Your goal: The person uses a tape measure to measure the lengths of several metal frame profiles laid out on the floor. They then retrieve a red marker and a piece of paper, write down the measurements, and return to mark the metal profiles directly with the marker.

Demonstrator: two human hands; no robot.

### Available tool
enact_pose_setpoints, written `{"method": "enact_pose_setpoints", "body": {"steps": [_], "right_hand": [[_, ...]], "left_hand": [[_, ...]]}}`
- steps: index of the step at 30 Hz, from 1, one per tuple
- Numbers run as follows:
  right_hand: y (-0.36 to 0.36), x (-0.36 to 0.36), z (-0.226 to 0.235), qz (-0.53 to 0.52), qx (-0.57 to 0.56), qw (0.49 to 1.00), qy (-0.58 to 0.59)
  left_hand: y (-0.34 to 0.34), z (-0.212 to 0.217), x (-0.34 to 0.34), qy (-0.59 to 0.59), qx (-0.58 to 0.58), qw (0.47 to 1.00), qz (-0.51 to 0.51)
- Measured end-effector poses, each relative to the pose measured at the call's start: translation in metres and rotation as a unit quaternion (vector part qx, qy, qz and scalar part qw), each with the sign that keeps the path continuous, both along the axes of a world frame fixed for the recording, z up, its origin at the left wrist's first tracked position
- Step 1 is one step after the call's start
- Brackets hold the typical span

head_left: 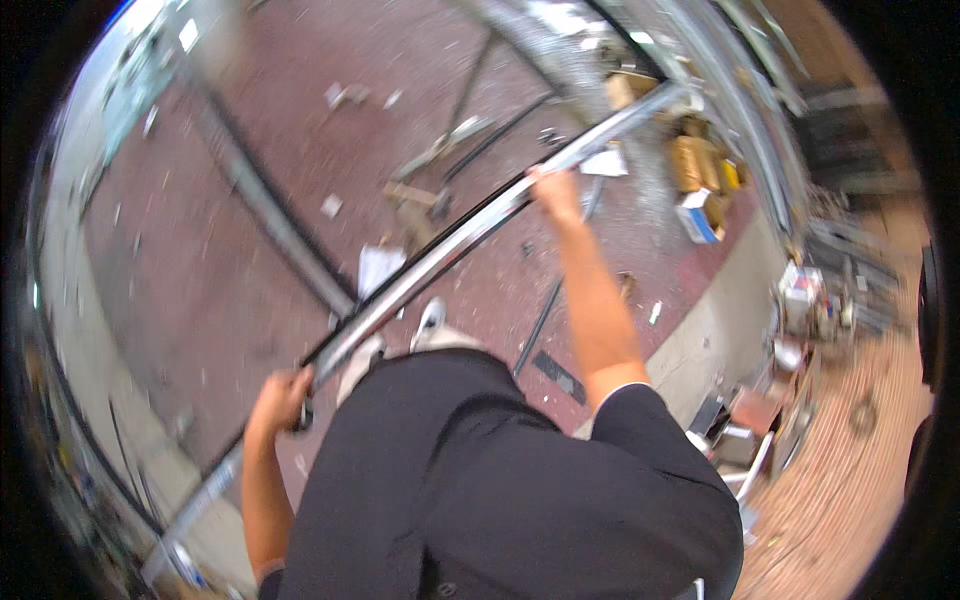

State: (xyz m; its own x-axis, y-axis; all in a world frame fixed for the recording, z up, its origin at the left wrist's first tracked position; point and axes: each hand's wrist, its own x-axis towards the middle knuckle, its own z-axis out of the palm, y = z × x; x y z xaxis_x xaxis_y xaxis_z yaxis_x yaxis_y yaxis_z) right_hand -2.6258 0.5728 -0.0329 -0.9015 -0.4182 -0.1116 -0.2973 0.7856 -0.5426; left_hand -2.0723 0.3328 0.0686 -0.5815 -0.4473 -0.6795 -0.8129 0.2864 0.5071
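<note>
A person in a dark short-sleeved top stands over a reddish-brown floor [230, 270] and carries a long, shiny metal rail [440, 255] with both bare hands, the rail running on a slant from the lower left of the view up toward the upper right, raised above the floor in front of the body. The left hand [280, 398] has its grip pressed together around the rail near its lower end, fingers wrapped over the metal close to the person's hip. The right hand [553, 192], at the end of an outstretched bare forearm, has its grip curled over the top edge of the rail much farther along, well apart from the other hand. Below the rail, a white shoe [430, 322] shows just past the hem of the dark top. The floor is strewn with scraps: a sheet of white paper [378, 265] lying under the rail, short wooden offcuts [410, 195], thin dark metal bars [540, 322] and small white bits of debris. Near the far end of the rail sit brown cardboard boxes [697, 160] and a blue-and-white carton [700, 215]. To the right, beyond a pale concrete ledge [710, 340], a cluster of metal parts and small containers [800, 310] rests on brick-patterned paving [850, 480].
</note>
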Motion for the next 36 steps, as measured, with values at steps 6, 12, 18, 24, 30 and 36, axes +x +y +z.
{"method": "enact_pose_setpoints", "body": {"steps": [6,12,18,24,30,36], "right_hand": [[0.002,-0.022,0.014,-0.153,-0.095,0.943,-0.28],[-0.003,-0.024,0.035,-0.155,-0.078,0.929,-0.327],[-0.006,-0.029,0.037,-0.164,-0.032,0.932,-0.323],[-0.006,-0.028,0.04,-0.162,-0.039,0.927,-0.335],[-0.007,-0.025,0.042,-0.166,-0.033,0.93,-0.326],[-0.008,-0.023,0.042,-0.171,-0.041,0.932,-0.318]], "left_hand": [[0.008,0.02,-0.018,-0.092,-0.021,0.996,-0.008],[0.012,0.038,-0.037,-0.142,-0.055,0.988,0.012],[0.01,0.034,-0.037,-0.156,-0.052,0.986,-0.011],[0.011,0.035,-0.041,-0.168,-0.053,0.984,0.0],[0.011,0.031,-0.038,-0.158,-0.063,0.985,-0.021],[0.015,0.026,-0.035,-0.137,-0.084,0.987,-0.006]]}}
